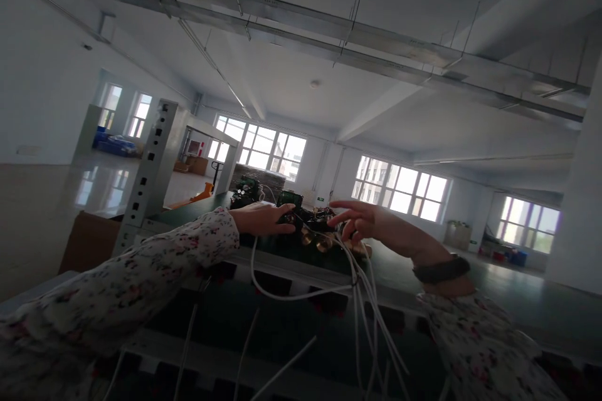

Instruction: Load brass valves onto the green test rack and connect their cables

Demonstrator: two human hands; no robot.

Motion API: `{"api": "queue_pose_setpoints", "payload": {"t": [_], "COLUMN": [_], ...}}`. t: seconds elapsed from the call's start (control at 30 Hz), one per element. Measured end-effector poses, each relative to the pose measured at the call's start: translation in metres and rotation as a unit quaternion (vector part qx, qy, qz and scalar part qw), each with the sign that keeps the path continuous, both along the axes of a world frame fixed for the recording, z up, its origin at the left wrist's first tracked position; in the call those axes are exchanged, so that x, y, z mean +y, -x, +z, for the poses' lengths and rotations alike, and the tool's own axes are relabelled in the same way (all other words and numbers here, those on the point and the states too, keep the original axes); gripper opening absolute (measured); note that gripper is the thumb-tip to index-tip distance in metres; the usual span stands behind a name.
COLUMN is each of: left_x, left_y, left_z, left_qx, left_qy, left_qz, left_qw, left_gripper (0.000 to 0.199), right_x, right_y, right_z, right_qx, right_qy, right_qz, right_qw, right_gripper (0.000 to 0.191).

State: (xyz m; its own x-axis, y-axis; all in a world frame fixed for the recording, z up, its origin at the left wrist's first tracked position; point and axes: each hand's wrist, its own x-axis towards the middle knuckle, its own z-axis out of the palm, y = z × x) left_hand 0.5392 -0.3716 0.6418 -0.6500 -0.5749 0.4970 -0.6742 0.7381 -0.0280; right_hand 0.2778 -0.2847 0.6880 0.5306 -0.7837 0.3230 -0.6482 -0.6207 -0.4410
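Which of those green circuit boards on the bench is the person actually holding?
The nearer green board, just above the left hand, whose fingers rest against its dark base. The other green board sits farther back to the left, untouched by either hand.

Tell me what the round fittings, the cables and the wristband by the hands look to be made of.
Round fittings: likely brass, shiny golden metal glints. Cables: white, smooth plastic-looking sheath, bending in loose loops. Wristband: dark, matte, probably rubber or silicone; too dim to be sure.
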Motion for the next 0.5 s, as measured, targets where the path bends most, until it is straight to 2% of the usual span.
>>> {"api": "queue_pose_setpoints", "payload": {"t": [0.07,0.13,0.23,0.33,0.43,0.5], "left_x": [-0.004,-0.007,-0.009,-0.01,-0.012,-0.013], "left_y": [-0.016,-0.038,-0.072,-0.093,-0.081,-0.054], "left_z": [0.001,0.001,-0.002,-0.003,0.0,0.002], "left_qx": [0.009,-0.002,-0.028,-0.03,0.003,0.028], "left_qy": [0.025,0.05,0.048,0.034,0.068,0.081], "left_qz": [0.008,0.023,0.044,0.103,0.147,0.095], "left_qw": [1.0,0.998,0.998,0.994,0.987,0.992], "left_gripper": [0.068,0.058,0.044,0.053,0.061,0.061], "right_x": [-0.016,-0.036,-0.058,-0.063,-0.061,-0.059], "right_y": [-0.004,-0.01,-0.017,-0.022,-0.038,-0.054], "right_z": [-0.005,-0.02,-0.042,-0.048,-0.044,-0.04], "right_qx": [0.015,0.08,0.12,0.129,0.141,0.137], "right_qy": [0.121,0.198,0.228,0.235,0.223,0.225], "right_qz": [-0.109,-0.186,-0.206,-0.232,-0.254,-0.256], "right_qw": [0.987,0.959,0.944,0.935,0.931,0.93], "right_gripper": [0.058,0.057,0.049,0.045,0.048,0.049]}}
